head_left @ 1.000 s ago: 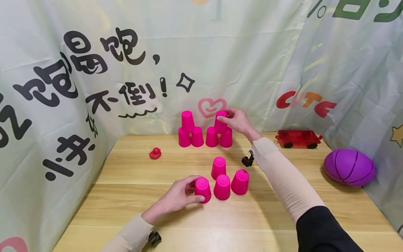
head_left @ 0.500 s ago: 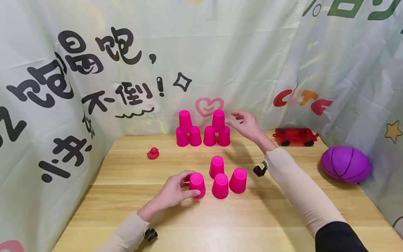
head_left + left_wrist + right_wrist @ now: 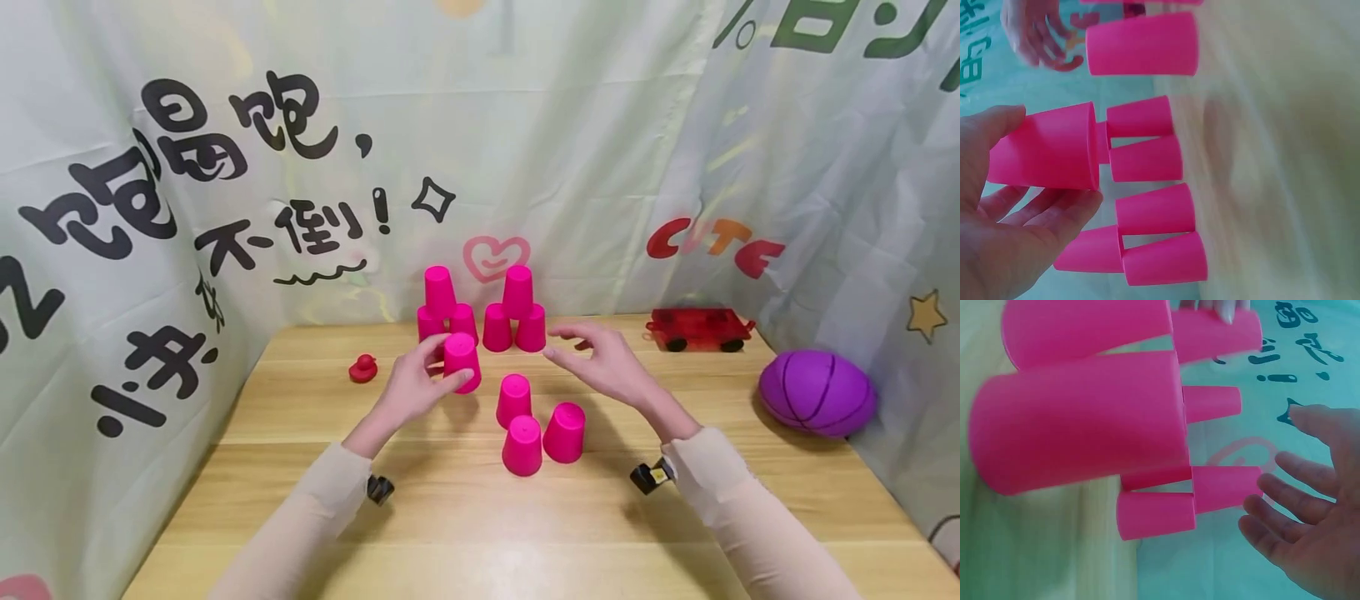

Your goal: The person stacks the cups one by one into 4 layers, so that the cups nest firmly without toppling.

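My left hand (image 3: 415,384) grips an upside-down pink plastic cup (image 3: 461,364), thumb on one side and fingers on the other. The cup is raised over the table, as the left wrist view shows it clear of the wood. It partly hides the left stack (image 3: 439,292), where one cup rests on two. A matching right stack (image 3: 517,292) stands beside it. My right hand (image 3: 603,362) hovers right of that stack, fingers loosely spread and holding nothing. Three more upside-down cups, the back one (image 3: 513,401), the front one (image 3: 522,446) and the right one (image 3: 564,432), stand nearer me.
A small red rubber duck (image 3: 363,368) sits on the wooden table (image 3: 435,533) at the left. Toward the back right are a red toy cart (image 3: 699,330) and a purple ball (image 3: 817,392). A printed curtain (image 3: 585,167) hangs close behind the stacks.
My right hand has let go of the right stack's top cup and drawn back toward me. My left hand has lifted its cup from the front row and carried it toward the stacks.
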The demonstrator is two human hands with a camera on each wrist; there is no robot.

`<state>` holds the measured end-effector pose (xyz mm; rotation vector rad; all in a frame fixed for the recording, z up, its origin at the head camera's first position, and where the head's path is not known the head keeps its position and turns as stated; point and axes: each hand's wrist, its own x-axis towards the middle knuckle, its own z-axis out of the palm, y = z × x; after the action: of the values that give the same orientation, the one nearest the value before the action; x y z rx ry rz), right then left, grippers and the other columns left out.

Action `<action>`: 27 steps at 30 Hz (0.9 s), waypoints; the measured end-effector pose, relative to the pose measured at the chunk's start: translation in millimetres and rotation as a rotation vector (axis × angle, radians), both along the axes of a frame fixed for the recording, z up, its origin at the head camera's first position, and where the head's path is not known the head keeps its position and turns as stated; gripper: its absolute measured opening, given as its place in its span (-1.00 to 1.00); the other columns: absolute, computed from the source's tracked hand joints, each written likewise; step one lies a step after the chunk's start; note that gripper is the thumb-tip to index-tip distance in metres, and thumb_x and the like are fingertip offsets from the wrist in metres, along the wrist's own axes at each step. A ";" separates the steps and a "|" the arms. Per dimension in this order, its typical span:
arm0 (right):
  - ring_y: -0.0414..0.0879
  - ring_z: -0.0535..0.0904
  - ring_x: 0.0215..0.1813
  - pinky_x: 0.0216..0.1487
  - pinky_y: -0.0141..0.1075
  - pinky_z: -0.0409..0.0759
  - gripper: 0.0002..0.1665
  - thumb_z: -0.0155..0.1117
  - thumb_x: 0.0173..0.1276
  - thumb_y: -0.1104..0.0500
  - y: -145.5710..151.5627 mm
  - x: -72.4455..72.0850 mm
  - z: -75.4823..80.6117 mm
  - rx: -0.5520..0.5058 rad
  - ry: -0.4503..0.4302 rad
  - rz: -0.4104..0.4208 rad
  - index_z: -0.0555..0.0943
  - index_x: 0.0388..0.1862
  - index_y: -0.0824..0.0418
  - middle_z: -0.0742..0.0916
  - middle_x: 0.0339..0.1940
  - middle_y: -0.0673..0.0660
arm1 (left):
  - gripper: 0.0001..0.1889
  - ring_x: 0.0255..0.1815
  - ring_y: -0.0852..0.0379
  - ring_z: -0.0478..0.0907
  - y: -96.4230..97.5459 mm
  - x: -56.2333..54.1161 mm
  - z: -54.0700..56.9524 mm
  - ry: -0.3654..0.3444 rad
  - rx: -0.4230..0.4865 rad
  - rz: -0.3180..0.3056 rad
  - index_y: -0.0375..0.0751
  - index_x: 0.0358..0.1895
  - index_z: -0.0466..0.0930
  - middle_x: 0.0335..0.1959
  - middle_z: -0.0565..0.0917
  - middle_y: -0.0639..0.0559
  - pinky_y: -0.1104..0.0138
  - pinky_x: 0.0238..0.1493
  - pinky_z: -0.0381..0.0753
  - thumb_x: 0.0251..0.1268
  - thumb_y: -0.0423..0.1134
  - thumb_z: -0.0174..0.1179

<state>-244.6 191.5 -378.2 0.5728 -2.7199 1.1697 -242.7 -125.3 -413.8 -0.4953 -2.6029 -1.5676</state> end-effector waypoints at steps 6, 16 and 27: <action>0.18 0.70 0.23 0.24 0.16 0.66 -0.49 0.47 0.42 0.00 12.5 27.7 -20.7 0.030 0.011 0.035 0.70 0.25 0.21 0.78 0.22 0.18 | -0.35 0.11 -0.10 0.73 18.3 -23.5 4.5 0.044 0.013 0.040 -0.08 0.41 0.51 0.13 0.75 -0.11 0.05 0.16 0.77 0.28 -0.12 0.52; 0.10 0.72 0.17 0.14 -0.01 0.72 -0.52 0.51 0.39 0.02 21.3 57.1 -39.0 0.034 0.022 0.108 0.71 0.23 0.13 0.80 0.19 0.10 | -0.37 0.03 -0.09 0.65 37.6 -51.1 10.4 0.166 -0.040 0.130 -0.18 0.38 0.53 0.06 0.74 -0.13 0.06 0.12 0.72 0.31 -0.06 0.49; -0.05 0.73 0.09 0.11 -0.02 0.74 -0.50 0.54 0.36 0.04 20.6 63.4 -50.6 0.018 0.013 0.131 0.71 0.24 0.14 0.81 0.16 0.11 | -0.33 0.07 -0.10 0.71 50.9 -73.2 19.0 0.161 -0.056 0.179 -0.13 0.46 0.48 0.13 0.74 -0.13 0.08 0.09 0.78 0.34 -0.06 0.46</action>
<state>-181.3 212.1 -428.8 0.7683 -2.7208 1.1669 -315.9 -74.5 -394.8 -0.3640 -2.4987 -1.3455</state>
